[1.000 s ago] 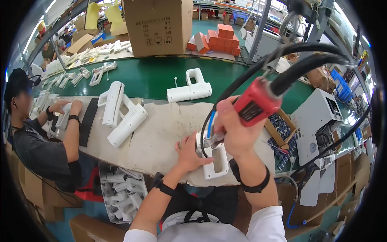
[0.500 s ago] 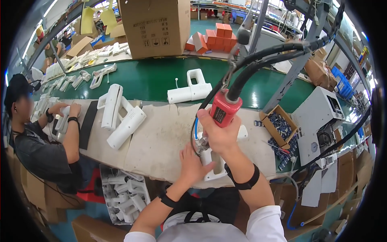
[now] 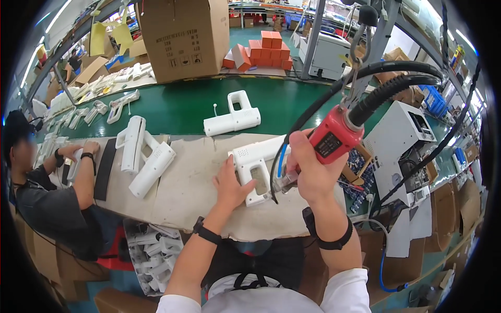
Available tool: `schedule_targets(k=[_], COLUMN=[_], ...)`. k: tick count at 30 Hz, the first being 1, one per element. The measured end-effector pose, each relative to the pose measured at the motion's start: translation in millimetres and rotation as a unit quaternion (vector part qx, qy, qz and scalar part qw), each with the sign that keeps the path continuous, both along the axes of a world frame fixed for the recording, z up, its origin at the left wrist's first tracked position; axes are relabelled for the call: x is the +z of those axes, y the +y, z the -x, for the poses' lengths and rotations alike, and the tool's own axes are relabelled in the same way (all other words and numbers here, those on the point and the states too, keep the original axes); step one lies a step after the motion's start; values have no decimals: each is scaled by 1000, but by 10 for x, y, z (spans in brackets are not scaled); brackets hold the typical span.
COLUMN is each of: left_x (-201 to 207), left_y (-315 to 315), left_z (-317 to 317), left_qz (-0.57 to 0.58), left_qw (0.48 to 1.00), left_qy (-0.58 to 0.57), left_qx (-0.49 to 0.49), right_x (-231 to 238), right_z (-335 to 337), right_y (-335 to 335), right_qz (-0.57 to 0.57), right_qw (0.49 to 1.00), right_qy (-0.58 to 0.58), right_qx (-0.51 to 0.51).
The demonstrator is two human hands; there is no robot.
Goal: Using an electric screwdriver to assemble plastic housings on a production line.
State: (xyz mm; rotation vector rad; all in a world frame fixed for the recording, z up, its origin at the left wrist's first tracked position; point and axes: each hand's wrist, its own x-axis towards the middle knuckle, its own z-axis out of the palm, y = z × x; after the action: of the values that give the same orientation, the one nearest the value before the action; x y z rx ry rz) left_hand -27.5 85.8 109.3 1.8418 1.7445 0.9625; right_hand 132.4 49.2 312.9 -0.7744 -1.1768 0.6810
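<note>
A white plastic gun-shaped housing [image 3: 241,161] with a loop handle lies on the brown work mat in front of me. My left hand [image 3: 230,182] grips its left end, fingers along the edge and thumb by the handle. My right hand [image 3: 317,175] is wrapped round a red power screwdriver [image 3: 336,133] that hangs from a metal hook [image 3: 359,44] and trails thick black hoses. The screwdriver's metal head [image 3: 286,182] points down and left beside the handle loop; whether it touches the housing I cannot tell. The red tool and my right hand hide the housing's right end.
Two similar white housings [image 3: 151,169] lie left on the mat [image 3: 193,177], another [image 3: 232,119] on the green belt [image 3: 177,101]. At right stand a small-parts box [image 3: 360,161] and a grey-white machine [image 3: 399,151]. A co-worker [image 3: 49,198] sits left, near a bin of white parts [image 3: 156,255].
My right hand has moved the screwdriver to the right, off the housing's upper side. The housing has shifted away from my body, left hand along with it. The whole view has swung rightward.
</note>
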Motion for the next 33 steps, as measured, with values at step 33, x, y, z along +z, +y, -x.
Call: schedule_targets(k=[33], left_x=[-258], left_y=[335], left_z=[-3], left_qz=[7], left_qw=[970], left_qy=[-236], left_qx=[-64], right_x=[-339], right_z=[541], right_y=[-24], right_qz=[74], right_qw=[990], right_qy=[-8], right_qx=[120])
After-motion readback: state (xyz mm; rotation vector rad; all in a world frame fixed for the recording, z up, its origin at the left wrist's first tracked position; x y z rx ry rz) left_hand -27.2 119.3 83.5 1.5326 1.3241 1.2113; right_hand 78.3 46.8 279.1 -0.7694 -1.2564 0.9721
